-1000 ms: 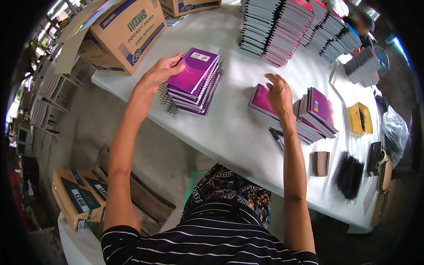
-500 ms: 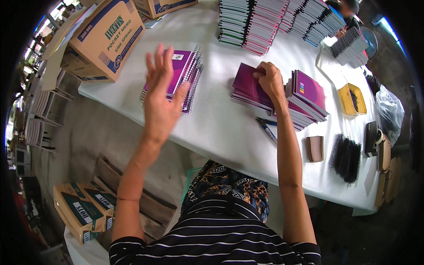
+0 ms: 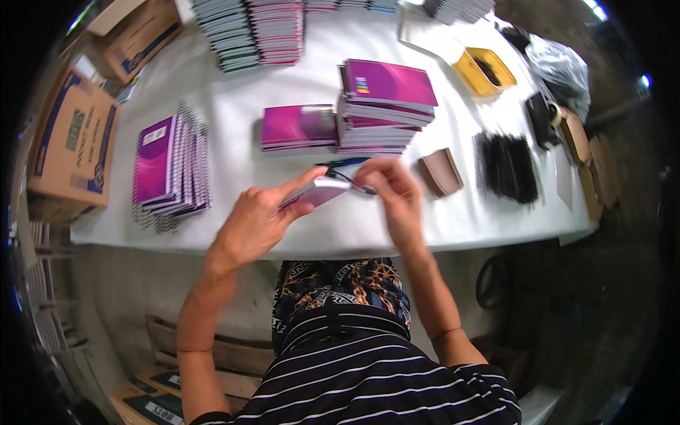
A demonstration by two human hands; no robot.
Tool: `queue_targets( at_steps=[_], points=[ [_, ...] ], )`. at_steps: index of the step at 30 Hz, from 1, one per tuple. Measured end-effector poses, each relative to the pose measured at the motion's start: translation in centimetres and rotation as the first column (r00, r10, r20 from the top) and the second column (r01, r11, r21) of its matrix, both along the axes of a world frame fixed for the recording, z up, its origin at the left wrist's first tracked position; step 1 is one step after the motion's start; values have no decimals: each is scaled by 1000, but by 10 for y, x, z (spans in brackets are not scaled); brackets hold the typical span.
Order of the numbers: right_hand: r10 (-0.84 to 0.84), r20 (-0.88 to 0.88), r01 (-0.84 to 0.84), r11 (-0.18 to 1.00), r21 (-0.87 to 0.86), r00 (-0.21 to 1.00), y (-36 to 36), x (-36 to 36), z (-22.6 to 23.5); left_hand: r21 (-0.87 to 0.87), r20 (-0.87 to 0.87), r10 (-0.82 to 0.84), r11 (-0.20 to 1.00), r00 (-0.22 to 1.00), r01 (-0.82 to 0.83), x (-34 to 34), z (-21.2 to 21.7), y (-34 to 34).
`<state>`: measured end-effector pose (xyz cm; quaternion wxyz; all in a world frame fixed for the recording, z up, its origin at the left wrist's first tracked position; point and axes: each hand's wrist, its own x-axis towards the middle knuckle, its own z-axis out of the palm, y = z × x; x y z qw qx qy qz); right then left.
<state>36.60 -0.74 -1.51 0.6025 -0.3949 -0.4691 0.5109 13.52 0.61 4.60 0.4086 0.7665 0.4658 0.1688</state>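
A small purple-covered notebook [image 3: 324, 191] is tilted in my left hand [image 3: 251, 223], gripped between thumb and fingers with its pale page edge upward. Close to its right end is my right hand [image 3: 394, 195], fingers curled together and partly blurred; what they pinch, if anything, does not show clearly. Between notebook and right hand are pliers [image 3: 347, 162] with dark blue handles, partly covered by the notebook. Just beyond, a low pile of purple notebooks [image 3: 297, 127] adjoins a taller stack of purple notebooks [image 3: 389, 83].
Spiral-bound purple notebooks [image 3: 156, 163] are piled at left beside a cardboard box [image 3: 74, 142]. Grey-edged notebook stacks [image 3: 273, 32] stand at the back. On the right are a brown block-like piece [image 3: 440, 172], black spiral coils [image 3: 506, 166] and a yellow tub [image 3: 485, 71].
My right hand has left the purple pile and come nearer to me. My left hand, empty before, now holds a notebook. The head view has swung right.
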Motion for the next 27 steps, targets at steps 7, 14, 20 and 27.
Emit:
queue_targets(
  at_steps=[7,14,20,27],
  points=[
    [-446,854,529,673,517,-267,73,224,-37,118,-424,-180,961,887,252,22,-37,12],
    [-301,831,304,828,471,-467,87,246,-54,215,-464,-76,957,883,195,26,-30,-2],
    [-488,834,274,791,547,-258,75,235,-19,404,-414,-18,892,910,202,26,-46,-5],
    [-5,744,-189,966,177,668,4,54,30,440,-433,33,880,901,179,24,-43,-8]
  ],
)
